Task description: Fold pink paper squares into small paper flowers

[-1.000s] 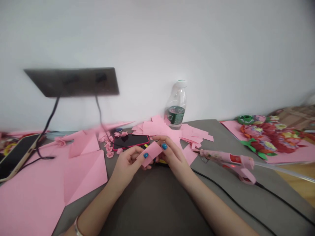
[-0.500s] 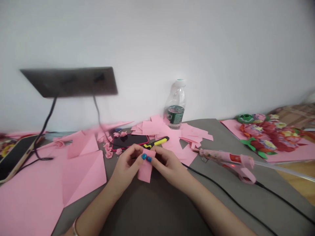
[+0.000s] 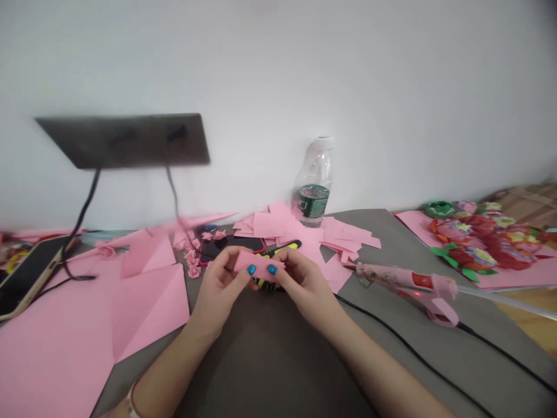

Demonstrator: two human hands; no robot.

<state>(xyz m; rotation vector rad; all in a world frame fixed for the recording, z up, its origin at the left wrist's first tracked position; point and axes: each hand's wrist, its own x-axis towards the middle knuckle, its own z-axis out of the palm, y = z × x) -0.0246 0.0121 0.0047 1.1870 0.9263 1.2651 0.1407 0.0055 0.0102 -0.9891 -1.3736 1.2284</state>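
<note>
Pink paper (image 3: pixel 261 262) now sideways between fingers (image 3: pixel 230 260)

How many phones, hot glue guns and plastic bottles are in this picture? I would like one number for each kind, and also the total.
Phones: 2 (one in a red case, one at the far left)
Hot glue guns: 1
Plastic bottles: 1
Total: 4
</note>
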